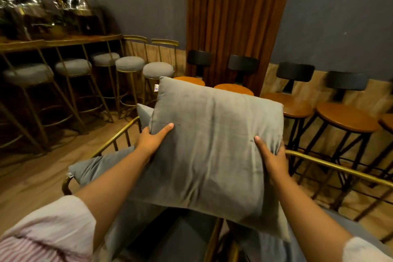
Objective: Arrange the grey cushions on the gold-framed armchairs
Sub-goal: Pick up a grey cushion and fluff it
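Note:
A large square grey cushion is held up in front of me, over the gap between two gold-framed armchairs. My left hand grips its left edge and my right hand grips its right edge. The left armchair has a gold rail back with another grey cushion leaning against it, and a second grey cushion corner shows behind the held one. The right armchair shows its gold rail and part of a grey seat. The held cushion hides most of both seats.
Grey-topped gold bar stools line a wooden counter at the left. Black-backed stools with round wooden seats stand along the far wall, close behind the armchairs. A wooden slat panel rises at the back.

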